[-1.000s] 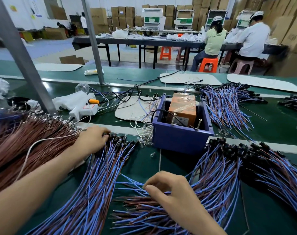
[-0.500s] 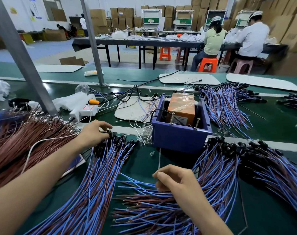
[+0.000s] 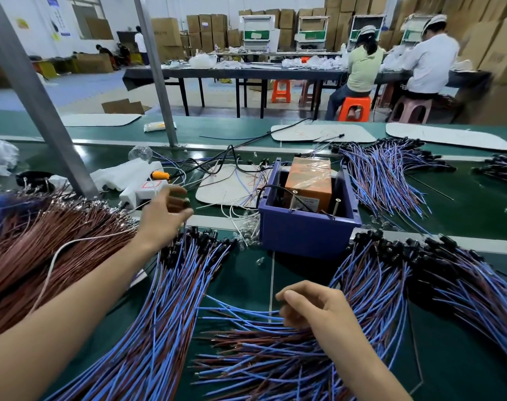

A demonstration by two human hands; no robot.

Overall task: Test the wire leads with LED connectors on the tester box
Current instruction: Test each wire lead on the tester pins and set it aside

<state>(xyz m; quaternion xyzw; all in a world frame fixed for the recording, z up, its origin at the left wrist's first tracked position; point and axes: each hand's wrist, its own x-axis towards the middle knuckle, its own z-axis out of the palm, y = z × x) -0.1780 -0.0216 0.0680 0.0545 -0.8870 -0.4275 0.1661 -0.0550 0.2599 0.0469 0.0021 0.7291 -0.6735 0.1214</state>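
Observation:
The tester box is a blue plastic tub holding an orange block and two upright metal pins. It stands at the centre of the green belt. My left hand hovers above the black connector ends of the left wire lead bundle. Its blurred fingertips pinch a small dark connector. My right hand is lower centre, with fingers pinched on the bare ends of blue and brown leads fanned across the belt. A second wire lead bundle with black connectors lies right of the box.
A thick pile of brown wires fills the left. A white power strip and cables lie behind my left hand, near a slanted metal post. Another lead pile lies beyond the box. Two people sit at a far table.
My left hand has lifted off the left bundle's connector ends and moved up and right. My right hand has shifted slightly right along the wire ends.

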